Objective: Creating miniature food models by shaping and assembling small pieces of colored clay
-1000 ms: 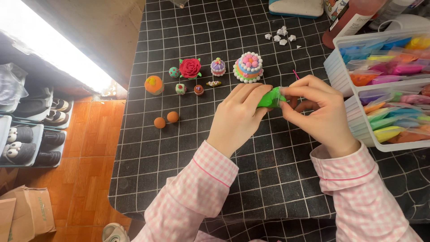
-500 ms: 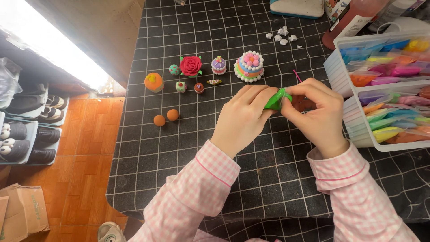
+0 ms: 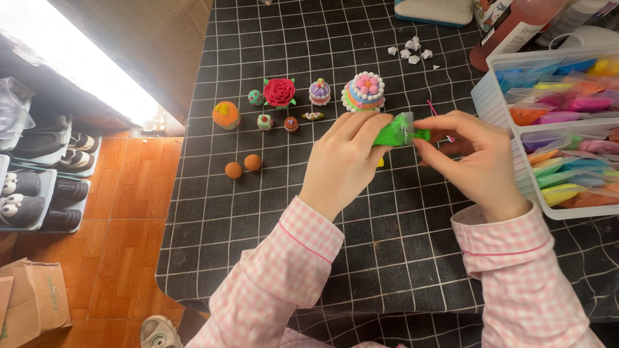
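You hold a small clear packet of bright green modelling clay point(image 3: 396, 131) between both hands, above the black grid-lined cutting mat point(image 3: 245, 212). Your left hand point(image 3: 342, 164) has fingers pinched shut on the packet's left end. Your right hand point(image 3: 477, 161) has thumb and forefinger closed on its right end. The packet sits just in front of the round layered clay cake with pink flower top point(image 3: 364, 91). Left of the cake is a small purple clay cupcake point(image 3: 320, 91), then a red clay rose with green leaves point(image 3: 279, 92), then an orange clay ball with a yellow top point(image 3: 225, 115). Two plain orange clay balls point(image 3: 243, 166) lie nearer you, left of your left hand. Right of the cake stands a white plastic bin of coloured clay packets point(image 3: 561, 122), close beside your right hand. White clay scraps point(image 3: 409, 50) lie beyond the cake.
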